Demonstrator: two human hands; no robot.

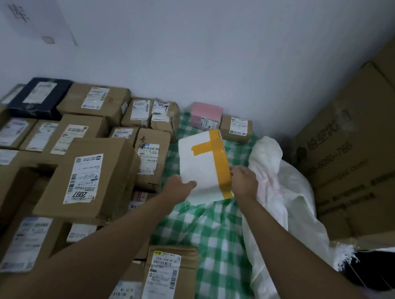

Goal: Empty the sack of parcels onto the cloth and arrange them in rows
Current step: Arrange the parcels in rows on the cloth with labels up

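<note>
I hold a white parcel (201, 160) crossed with yellow tape above the green checked cloth (215, 222). My left hand (179, 187) grips its near left corner and my right hand (244, 179) grips its near right edge by the tape. The white woven sack (279, 191) lies crumpled on the cloth just right of my right arm. Several brown cardboard parcels (90, 179) with white labels lie in rows on the left. A pink parcel (206, 114) and a small brown box (236, 128) sit at the cloth's far end by the wall.
Large cardboard cartons (355, 163) are stacked on the right behind the sack. A white wall (198, 52) closes off the far side. A dark blue box (39, 98) lies at the far left. One brown labelled parcel (169, 277) sits near me on the cloth.
</note>
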